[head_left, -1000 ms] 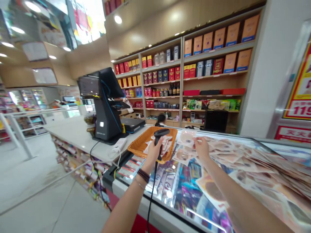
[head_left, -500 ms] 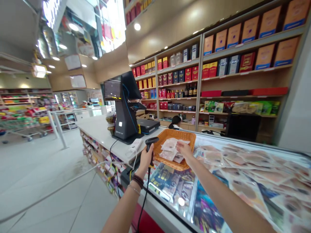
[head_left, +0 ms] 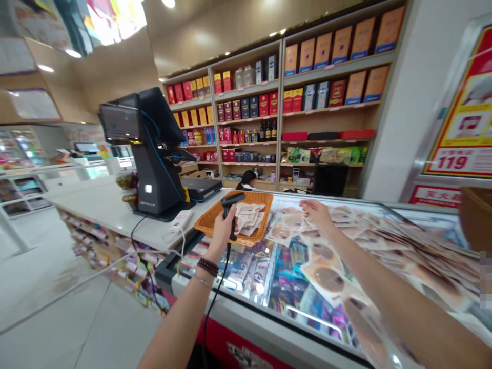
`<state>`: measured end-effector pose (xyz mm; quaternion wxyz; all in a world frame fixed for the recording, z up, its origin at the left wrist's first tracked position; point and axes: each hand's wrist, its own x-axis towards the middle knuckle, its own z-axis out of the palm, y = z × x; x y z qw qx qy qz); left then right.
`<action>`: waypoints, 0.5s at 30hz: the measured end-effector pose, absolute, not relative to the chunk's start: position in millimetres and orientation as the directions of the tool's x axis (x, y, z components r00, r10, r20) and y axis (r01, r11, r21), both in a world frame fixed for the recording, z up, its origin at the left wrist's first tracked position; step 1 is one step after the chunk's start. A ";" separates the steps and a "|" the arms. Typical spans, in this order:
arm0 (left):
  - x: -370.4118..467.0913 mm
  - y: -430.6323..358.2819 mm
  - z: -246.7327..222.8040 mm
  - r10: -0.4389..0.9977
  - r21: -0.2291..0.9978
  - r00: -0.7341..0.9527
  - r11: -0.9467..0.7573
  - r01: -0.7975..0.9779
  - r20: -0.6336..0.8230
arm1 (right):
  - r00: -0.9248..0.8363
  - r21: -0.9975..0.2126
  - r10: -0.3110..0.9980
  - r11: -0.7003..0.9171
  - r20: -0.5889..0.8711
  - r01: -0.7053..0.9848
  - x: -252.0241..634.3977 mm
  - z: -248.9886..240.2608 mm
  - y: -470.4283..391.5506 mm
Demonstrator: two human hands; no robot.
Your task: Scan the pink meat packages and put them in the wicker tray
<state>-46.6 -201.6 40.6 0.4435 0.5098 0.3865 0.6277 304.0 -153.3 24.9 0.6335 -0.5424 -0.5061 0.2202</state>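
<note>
Your left hand [head_left: 222,229] grips the black scanner [head_left: 231,205] at frame centre, beside the wicker basket [head_left: 215,221] of packets. Your right hand [head_left: 315,213] rests on packets [head_left: 361,225] spread over the glass counter [head_left: 269,312].

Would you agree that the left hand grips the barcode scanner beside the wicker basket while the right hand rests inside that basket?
Not quite. In the head view the right hand lies on the clear packets spread over the glass counter, outside the wicker basket. The left hand does grip the barcode scanner beside it.
</note>
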 end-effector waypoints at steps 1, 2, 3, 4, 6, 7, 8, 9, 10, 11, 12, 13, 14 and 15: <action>-34.1 -202.7 43.7 0.949 0.934 -0.053 -0.314 -0.172 0.310 | 0.413 -0.916 0.825 0.291 0.386 0.276 320.3 26.0 -163.4; -21.3 -203.9 45.8 0.947 0.930 -0.020 -0.320 -0.183 0.322 | 0.421 -0.919 0.827 0.267 0.373 0.290 335.0 26.0 -174.3; -8.4 -205.3 46.9 0.943 0.926 0.011 -0.324 -0.195 0.332 | 0.414 -0.918 0.836 0.240 0.361 0.315 348.1 24.9 -185.8; 4.3 -206.8 46.9 0.939 0.922 0.040 -0.326 -0.208 0.341 | 0.394 -0.913 0.852 0.209 0.345 0.349 359.3 22.6 -198.0; 27.8 -210.0 44.4 0.931 0.917 0.095 -0.325 -0.230 0.353 | 0.310 -0.886 0.903 0.139 0.297 0.443 375.4 14.5 -223.5; 38.4 -211.5 42.1 0.927 0.916 0.117 -0.322 -0.238 0.357 | 0.238 -0.859 0.936 0.112 0.261 0.500 380.3 9.1 -236.3; 48.0 -213.0 39.4 0.925 0.918 0.136 -0.318 -0.239 0.355 | 0.152 -0.821 0.964 0.095 0.216 0.564 383.2 3.0 -248.5; 56.8 -214.5 36.5 0.923 0.920 0.153 -0.312 -0.238 0.352 | 0.063 -0.770 0.984 0.091 0.168 0.632 384.2 -3.4 -259.7; 64.7 -215.8 33.3 0.922 0.922 0.168 -0.306 -0.235 0.349 | -0.020 -0.706 0.992 0.102 0.124 0.701 383.5 -9.8 -269.4; 71.7 -217.1 30.0 0.921 0.924 0.180 -0.303 -0.232 0.347 | -0.085 -0.635 0.992 0.125 0.093 0.762 381.6 -16.0 -277.0; 77.9 -218.3 26.7 0.919 0.926 0.190 -0.301 -0.228 0.345 | -0.124 -0.567 0.989 0.149 0.083 0.810 378.7 -21.8 -282.3; 83.4 -219.4 23.3 0.918 0.929 0.200 -0.297 -0.222 0.342 | -0.140 -0.511 0.986 0.169 0.093 0.843 375.2 -26.9 -285.3; 88.3 -220.3 19.8 0.919 0.933 0.209 -0.289 -0.217 0.333 | -0.139 -0.475 0.982 0.185 0.129 0.860 371.6 -31.3 -286.0; 92.5 -221.0 16.3 0.922 0.938 0.218 -0.276 -0.211 0.320 | -0.115 -0.465 0.979 0.183 0.171 0.866 368.2 -35.0 -285.0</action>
